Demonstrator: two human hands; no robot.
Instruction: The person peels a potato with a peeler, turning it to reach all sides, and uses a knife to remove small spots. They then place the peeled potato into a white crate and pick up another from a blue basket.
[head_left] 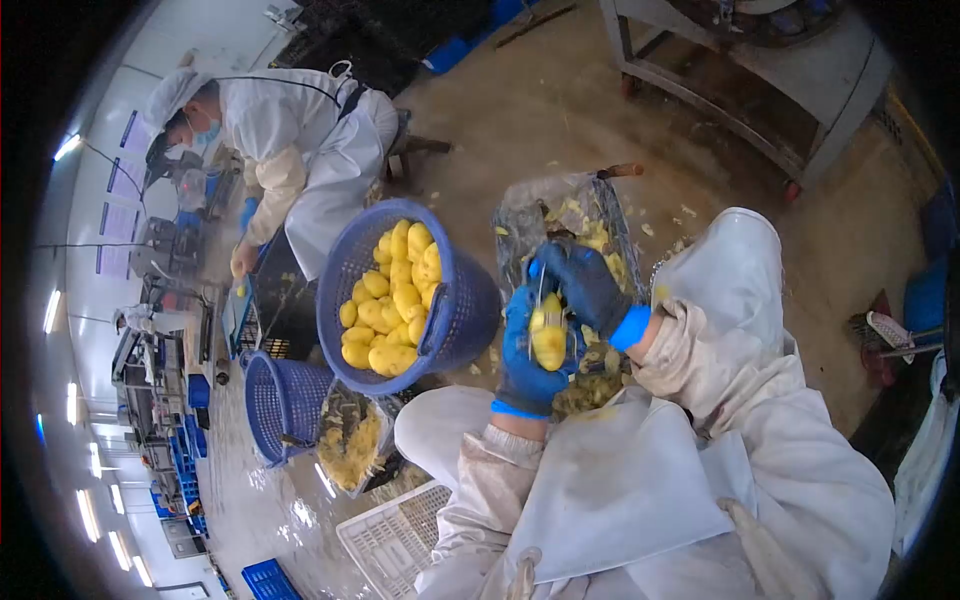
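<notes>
My left hand, in a blue glove, is closed round a peeled yellow potato over my lap. My right hand, gloved in darker blue, is closed just above it. What looks like a peeler with a thin metal blade reaches from the right hand onto the potato; its handle is hidden in the fingers. Beneath and beyond both hands is a bin lined with dark plastic, holding potato peelings. To the left stands a blue-purple basket full of peeled potatoes.
A second blue basket stands behind the full one, near a lined container of peelings. A white crate lies on the wet floor. A co-worker bends over at upper left. A metal cart stands at upper right.
</notes>
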